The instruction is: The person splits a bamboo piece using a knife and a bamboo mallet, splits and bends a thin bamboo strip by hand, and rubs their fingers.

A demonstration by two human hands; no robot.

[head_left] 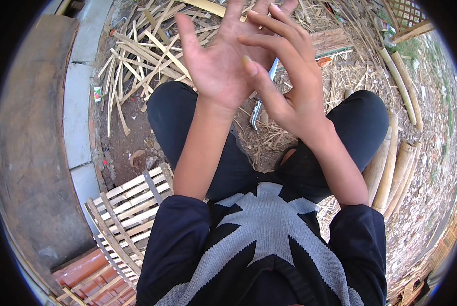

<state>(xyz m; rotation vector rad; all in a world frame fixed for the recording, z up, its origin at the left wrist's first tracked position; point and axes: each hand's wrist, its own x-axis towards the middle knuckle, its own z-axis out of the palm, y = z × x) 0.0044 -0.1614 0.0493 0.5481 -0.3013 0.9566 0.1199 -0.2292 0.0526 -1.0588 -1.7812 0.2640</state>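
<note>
My left hand [219, 71] is raised in front of me, palm up, with its fingers spread and nothing on it. Over its finger side reaches my right hand [301, 89], fingers loosely bent and thumb held apart, its fingertips at or close to the left palm. I cannot tell whether they touch. No object shows in either hand. Below them, on the ground between my knees, lies a metal-handled tool [256, 113], its upper part mostly hidden behind my hands. Split bamboo strips [136, 66] lie in a loose heap beyond my left knee.
Several bamboo poles [391, 163] lie beside my right knee, with more poles [404, 89] farther out. A slatted bamboo rack [129, 209] stands at my left elbow, near red tiles [88, 270]. A brown board [32, 132] and pale kerb [78, 115] border the left. Behind my right hand lies a wooden block [333, 38].
</note>
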